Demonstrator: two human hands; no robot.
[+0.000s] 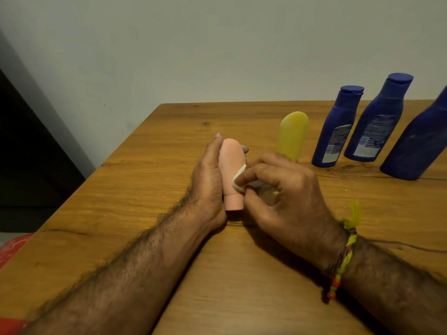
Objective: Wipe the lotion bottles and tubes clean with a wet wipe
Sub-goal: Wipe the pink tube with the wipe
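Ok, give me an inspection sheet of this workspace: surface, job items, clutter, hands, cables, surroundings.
Surface: wooden table, grain and knots visible.
Job's things: pink tube cap towards the camera; white wet wipe against its side; yellow tube behind; three blue bottles upright at right.
Clutter: nothing seen.
Hands: left hand holds the pink tube; right hand pinches the wipe; thread bracelet on that wrist.
Cables: thin dark cable on the table at right.
Surroundings: plain wall; red object at left edge.
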